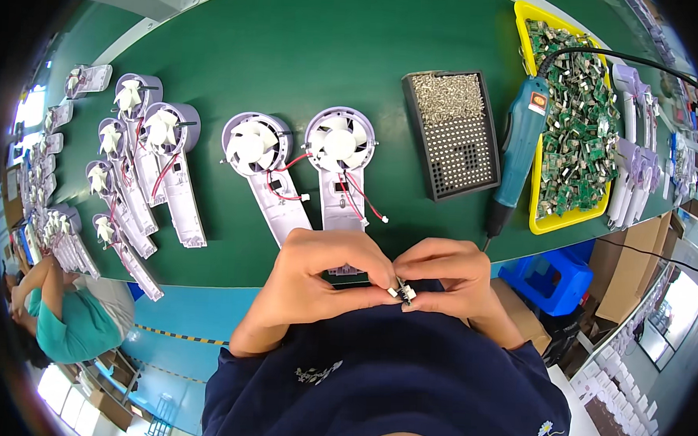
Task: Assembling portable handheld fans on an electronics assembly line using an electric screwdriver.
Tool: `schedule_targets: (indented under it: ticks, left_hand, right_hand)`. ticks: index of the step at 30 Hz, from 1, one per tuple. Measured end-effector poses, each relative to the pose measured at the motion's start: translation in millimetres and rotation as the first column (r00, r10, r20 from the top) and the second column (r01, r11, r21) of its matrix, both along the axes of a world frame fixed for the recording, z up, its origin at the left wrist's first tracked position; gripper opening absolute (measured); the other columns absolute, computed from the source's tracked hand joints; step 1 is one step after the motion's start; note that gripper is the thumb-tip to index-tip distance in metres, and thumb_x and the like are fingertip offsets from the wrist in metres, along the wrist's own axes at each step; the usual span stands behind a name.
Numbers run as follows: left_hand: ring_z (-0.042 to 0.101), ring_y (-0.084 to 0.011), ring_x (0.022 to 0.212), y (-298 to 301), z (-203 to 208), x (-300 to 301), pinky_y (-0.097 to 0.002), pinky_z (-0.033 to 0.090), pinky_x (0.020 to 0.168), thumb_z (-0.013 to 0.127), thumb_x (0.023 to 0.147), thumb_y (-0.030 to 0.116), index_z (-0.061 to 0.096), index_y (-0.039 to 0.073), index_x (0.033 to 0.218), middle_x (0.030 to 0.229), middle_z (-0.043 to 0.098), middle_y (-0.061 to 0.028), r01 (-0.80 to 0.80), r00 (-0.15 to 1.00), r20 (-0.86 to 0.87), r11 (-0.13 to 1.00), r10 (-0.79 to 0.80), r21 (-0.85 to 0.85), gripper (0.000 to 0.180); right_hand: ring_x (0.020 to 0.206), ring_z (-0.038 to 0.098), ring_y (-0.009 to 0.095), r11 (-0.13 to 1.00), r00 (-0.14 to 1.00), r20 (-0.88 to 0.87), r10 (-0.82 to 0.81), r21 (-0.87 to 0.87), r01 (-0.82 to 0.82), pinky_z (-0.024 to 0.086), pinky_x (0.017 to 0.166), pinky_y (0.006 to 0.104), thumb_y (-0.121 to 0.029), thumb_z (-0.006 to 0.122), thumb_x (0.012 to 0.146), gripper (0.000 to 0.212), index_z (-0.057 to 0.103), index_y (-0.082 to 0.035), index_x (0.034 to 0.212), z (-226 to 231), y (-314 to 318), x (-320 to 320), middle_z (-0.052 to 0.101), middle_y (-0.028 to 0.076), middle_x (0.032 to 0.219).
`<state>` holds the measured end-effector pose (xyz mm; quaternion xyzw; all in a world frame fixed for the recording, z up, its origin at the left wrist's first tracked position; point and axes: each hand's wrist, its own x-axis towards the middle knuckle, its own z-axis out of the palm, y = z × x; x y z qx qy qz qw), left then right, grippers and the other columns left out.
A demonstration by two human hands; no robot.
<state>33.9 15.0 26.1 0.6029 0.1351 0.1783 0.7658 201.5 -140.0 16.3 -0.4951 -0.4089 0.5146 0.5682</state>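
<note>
Between my fingertips, close to the table's front edge, is a small circuit board [402, 291] with white connectors. My left hand [323, 273] pinches it from one side, and my right hand [449, 275] pinches it from the other. Just beyond them lie two lilac handheld fan housings, a left one [252, 145] and a right one [340, 144]. Each has a white blade wheel, an open handle and red and dark wires ending in a small white plug. My left hand hides the lower ends of both handles.
A black screw tray [488, 158] stands right of the fans. Beside it lies a teal electric screwdriver [521, 140] with a black cord, against a yellow bin [534, 214] full of circuit boards. More fan housings [180, 203] lie left; a person in teal [72, 323] sits beyond.
</note>
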Motion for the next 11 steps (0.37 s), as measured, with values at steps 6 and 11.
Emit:
schedule_targets:
  ticks: [6,11]
  left_hand:
    - [0.070,-0.0190,0.078,0.8,-2.1,1.6,-0.0278,0.055,0.068,0.082,0.070,-0.006,0.069,0.000,0.083,0.081,0.071,-0.0080,0.008,1.000,0.014,0.998,-0.007,-0.069,0.019]
    - [0.071,-0.0203,0.079,0.7,-3.3,1.9,-0.0287,0.056,0.069,0.082,0.071,-0.006,0.070,0.000,0.086,0.082,0.072,-0.0085,0.021,0.999,0.038,0.994,-0.017,-0.106,0.020]
  right_hand:
    - [0.092,0.069,0.026,1.000,0.999,-0.042,-0.003,0.013,0.004,0.056,0.080,0.0326,-0.001,0.083,0.072,0.039,0.071,0.005,0.109,-0.7,-0.2,-0.7,0.069,0.018,0.106]
    - [0.092,0.069,0.026,1.000,0.999,-0.049,-0.002,0.013,0.003,0.056,0.080,0.0325,-0.001,0.083,0.072,0.039,0.071,0.005,0.108,-1.4,-0.1,0.0,0.069,0.018,0.107]
